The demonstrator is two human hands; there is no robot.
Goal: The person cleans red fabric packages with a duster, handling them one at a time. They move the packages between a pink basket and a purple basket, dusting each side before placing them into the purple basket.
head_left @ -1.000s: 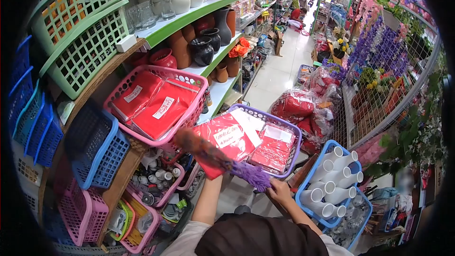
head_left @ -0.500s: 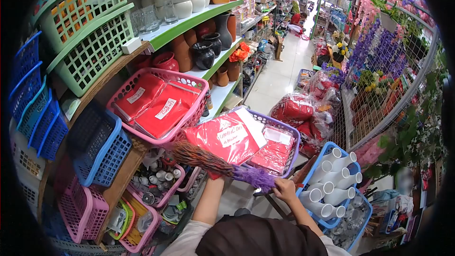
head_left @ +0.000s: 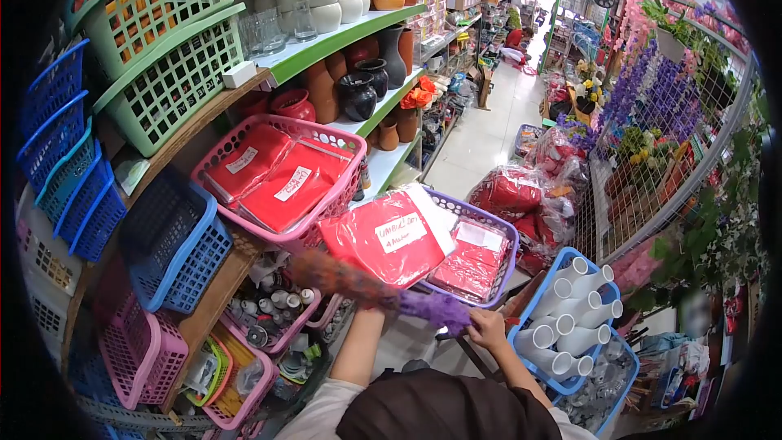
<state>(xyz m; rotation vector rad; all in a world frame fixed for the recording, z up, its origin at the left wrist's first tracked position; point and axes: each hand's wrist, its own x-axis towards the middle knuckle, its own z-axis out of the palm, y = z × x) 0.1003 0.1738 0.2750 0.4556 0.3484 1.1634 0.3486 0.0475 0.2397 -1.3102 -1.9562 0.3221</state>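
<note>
My right hand is closed around the handle end of a fluffy duster, purple near the hand and brown-orange at the blurred far end. The duster stretches leftward across the front of a red packet in clear plastic with a handwritten white label. My left forearm reaches up to the packet's lower edge. Behind the duster and packet, my left hand and its fingers are hidden. The packet lies tilted over the left part of a purple basket, where another red packet rests.
A pink basket of red packets sits left on the shelving. Green baskets and blue baskets stand further left. On the right, a blue basket holds white vases. Bagged red goods lie beside the aisle floor.
The duster's brown-orange end has become blurred and dipped slightly, while my right hand keeps its grip. The whole view has shifted a little; the red packet stays over the purple basket.
</note>
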